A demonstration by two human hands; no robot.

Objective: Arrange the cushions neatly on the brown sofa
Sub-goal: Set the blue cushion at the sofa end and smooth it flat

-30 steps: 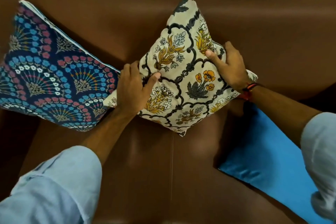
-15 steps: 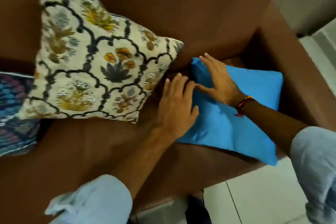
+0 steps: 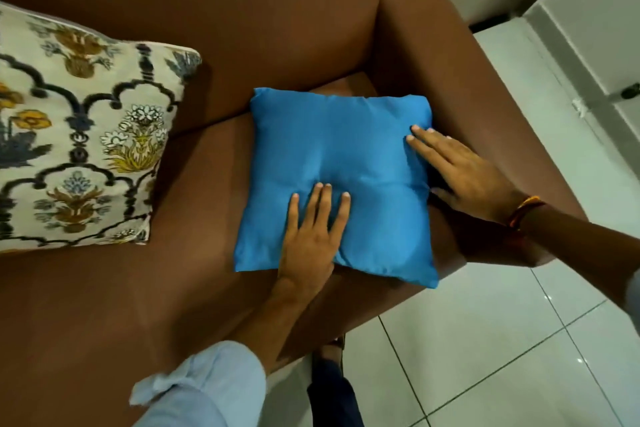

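A plain blue cushion (image 3: 346, 156) lies flat on the seat of the brown sofa (image 3: 194, 288), close to the right armrest (image 3: 433, 52). My left hand (image 3: 311, 236) rests flat on the cushion's front half, fingers spread. My right hand (image 3: 464, 173) lies against the cushion's right edge, fingers straight and pointing toward the backrest, thumb hidden below the cushion's side. A cream cushion with a floral pattern (image 3: 76, 135) leans against the backrest at the left.
White floor tiles (image 3: 519, 340) lie to the right of the sofa. A pale wall or cabinet (image 3: 588, 28) stands beyond the armrest. My dark trouser leg (image 3: 332, 388) shows at the sofa's front edge.
Both hands left the floral cushion, which now leans on the backrest, and moved right to the blue cushion. The view swung right; the dark patterned cushion is out of view.
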